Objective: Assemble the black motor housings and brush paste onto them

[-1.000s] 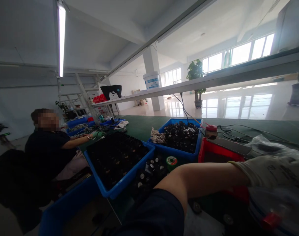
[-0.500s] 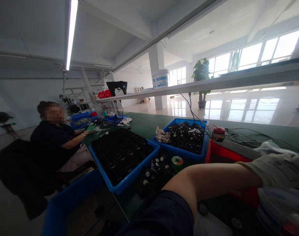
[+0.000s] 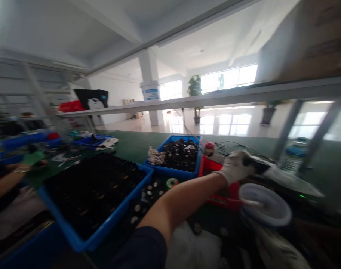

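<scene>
My left hand (image 3: 235, 166), in a pale work glove, reaches out across the bench over the red bin (image 3: 222, 201). Its fingers are closed round a dark, blocky object (image 3: 258, 166), too blurred to name. At the lower right is my right hand (image 3: 282, 251), gloved as well and smeared, with its fingers hard to make out. Just above it stands a round tub with a translucent rim (image 3: 285, 220). A pale stick-like thing (image 3: 250, 203) lies across the tub's left side. Small round dark parts (image 3: 197, 228) lie on the bench below my left arm.
One blue crate (image 3: 83, 243) holds rows of black parts; another blue crate (image 3: 173, 173) holds loose black parts and a rag. A green tape roll (image 3: 172, 182), a water bottle (image 3: 294, 155) and cables stand nearby. A shelf (image 3: 187, 102) crosses above. At left, a co-worker's arm (image 3: 8, 183) shows.
My view has swung to the right, bringing the bottle, the whole tub and my right glove into sight. The dark object in my left hand now shows.
</scene>
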A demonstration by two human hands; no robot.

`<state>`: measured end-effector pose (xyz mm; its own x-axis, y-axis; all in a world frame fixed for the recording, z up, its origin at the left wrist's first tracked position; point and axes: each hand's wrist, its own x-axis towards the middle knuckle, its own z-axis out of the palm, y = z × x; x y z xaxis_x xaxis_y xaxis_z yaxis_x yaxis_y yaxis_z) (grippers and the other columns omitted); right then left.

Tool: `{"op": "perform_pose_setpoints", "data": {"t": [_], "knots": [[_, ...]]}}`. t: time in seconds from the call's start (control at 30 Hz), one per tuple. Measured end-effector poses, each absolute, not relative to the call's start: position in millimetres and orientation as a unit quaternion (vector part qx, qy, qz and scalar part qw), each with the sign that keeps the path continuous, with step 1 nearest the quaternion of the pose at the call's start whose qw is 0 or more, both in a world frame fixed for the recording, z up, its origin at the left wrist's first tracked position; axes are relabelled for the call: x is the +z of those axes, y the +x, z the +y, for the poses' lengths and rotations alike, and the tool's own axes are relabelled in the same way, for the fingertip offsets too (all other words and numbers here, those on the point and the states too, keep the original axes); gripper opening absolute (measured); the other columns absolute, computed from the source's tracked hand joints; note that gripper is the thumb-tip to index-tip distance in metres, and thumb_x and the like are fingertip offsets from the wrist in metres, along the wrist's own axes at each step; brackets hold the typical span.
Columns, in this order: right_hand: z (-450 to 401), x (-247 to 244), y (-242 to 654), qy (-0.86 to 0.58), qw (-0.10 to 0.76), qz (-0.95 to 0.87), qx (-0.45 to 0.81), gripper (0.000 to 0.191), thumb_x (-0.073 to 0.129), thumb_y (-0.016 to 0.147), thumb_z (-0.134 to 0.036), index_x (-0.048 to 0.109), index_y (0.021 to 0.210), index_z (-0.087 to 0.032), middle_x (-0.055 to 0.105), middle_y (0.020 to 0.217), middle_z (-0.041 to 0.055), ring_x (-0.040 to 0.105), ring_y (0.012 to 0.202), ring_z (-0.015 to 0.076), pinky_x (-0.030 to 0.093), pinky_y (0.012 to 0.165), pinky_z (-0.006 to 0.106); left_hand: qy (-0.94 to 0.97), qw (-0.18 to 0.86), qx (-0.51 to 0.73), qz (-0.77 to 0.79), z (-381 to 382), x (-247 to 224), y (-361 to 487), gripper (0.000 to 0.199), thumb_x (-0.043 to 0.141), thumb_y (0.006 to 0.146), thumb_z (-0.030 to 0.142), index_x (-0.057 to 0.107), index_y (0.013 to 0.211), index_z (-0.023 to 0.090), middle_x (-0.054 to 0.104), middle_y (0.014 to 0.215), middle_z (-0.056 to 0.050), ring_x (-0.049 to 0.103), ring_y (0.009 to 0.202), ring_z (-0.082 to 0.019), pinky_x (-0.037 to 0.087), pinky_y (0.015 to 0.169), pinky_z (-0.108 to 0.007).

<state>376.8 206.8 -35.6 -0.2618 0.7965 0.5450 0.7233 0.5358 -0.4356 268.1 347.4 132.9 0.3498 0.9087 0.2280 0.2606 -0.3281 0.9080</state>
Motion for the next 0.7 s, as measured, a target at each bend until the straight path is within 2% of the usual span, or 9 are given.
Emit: {"op": "perform_pose_setpoints", "data": {"t": [0.1,0.13,0.2,0.3,0.43,0.5,0.6,0.7], "knots": [[186.2,-33.4,413.3,-0.511,0.336,-0.792,0.004,0.023,0.07,0.105,-0.031,0.07,0.128,-0.024,0.07,0.129,0.0091,0.071,0.112,0.0266,0.062,0.093,0.043,0.653,0.458,0.452,0.4,360.3,120.8,269.5,0.026,0.07,0.1,0.031,0.067,0.121,0.016,0.07,0.118,-0.007,0.071,0.098,-0.021,0.064,0.083,-0.039],[180.4,-32.1,417.8,-0.512,0.326,-0.795,-0.005,0.021,0.066,0.105,-0.024,0.072,0.125,-0.022,0.073,0.124,0.0094,0.073,0.108,0.0263,0.063,0.093,0.043,0.635,0.477,0.464,0.392,362.1,117.8,266.9,0.028,0.069,0.101,0.033,0.066,0.123,0.016,0.07,0.119,-0.008,0.071,0.098,-0.021,0.064,0.083,-0.039],[170.0,-25.9,417.5,-0.504,0.313,-0.804,-0.022,0.031,0.058,0.099,-0.01,0.076,0.121,-0.021,0.078,0.116,0.0102,0.077,0.102,0.0275,0.066,0.091,0.043,0.605,0.516,0.479,0.374,358.8,115.2,258.3,0.03,0.069,0.101,0.034,0.066,0.125,0.016,0.07,0.12,-0.008,0.071,0.099,-0.021,0.064,0.084,-0.04],[154.3,-6.2,406.7,-0.488,0.308,-0.816,-0.042,0.042,0.049,0.092,-0.003,0.078,0.116,-0.019,0.08,0.111,0.0117,0.079,0.098,0.0286,0.069,0.086,0.041,0.562,0.569,0.487,0.351,340.8,119.3,243.2,0.027,0.069,0.101,0.033,0.067,0.121,0.015,0.071,0.114,-0.007,0.071,0.091,-0.019,0.064,0.078,-0.036],[132.6,26.7,399.7,-0.471,0.348,-0.809,-0.042,0.039,0.044,0.095,-0.007,0.077,0.115,-0.016,0.081,0.107,0.0117,0.081,0.094,0.0269,0.07,0.082,0.04,0.51,0.634,0.484,0.32,306.3,133.5,224.2,0.016,0.069,0.101,0.029,0.068,0.107,0.014,0.07,0.094,-0.001,0.067,0.072,-0.012,0.06,0.064,-0.026],[121.6,39.5,398.7,-0.468,0.387,-0.793,-0.047,0.036,0.045,0.099,-0.011,0.074,0.12,-0.018,0.081,0.11,0.0103,0.08,0.097,0.0246,0.07,0.084,0.037,0.486,0.661,0.485,0.303,284.9,141.5,211.1,0.015,0.076,0.094,0.023,0.066,0.101,0.014,0.068,0.084,0.001,0.065,0.065,-0.011,0.057,0.06,-0.024],[105.5,51.8,390.1,-0.469,0.443,-0.761,-0.074,0.034,0.049,0.102,-0.015,0.067,0.129,-0.024,0.079,0.116,0.0077,0.08,0.1,0.0233,0.07,0.083,0.034,0.455,0.691,0.488,0.279,245.7,148.6,184.6,0.036,0.09,0.071,0.013,0.064,0.097,0.017,0.07,0.08,0.002,0.069,0.066,-0.013,0.057,0.062,-0.023],[94.4,55.4,368.1,-0.481,0.478,-0.733,-0.061,0.043,0.05,0.103,-0.018,0.056,0.144,-0.029,0.075,0.124,0.0092,0.079,0.099,0.0238,0.07,0.078,0.034,0.427,0.708,0.492,0.273,200.7,142.8,157.8,0.042,0.091,0.066,0.012,0.062,0.096,0.019,0.073,0.084,0.001,0.072,0.071,-0.016,0.059,0.067,-0.025]]}}
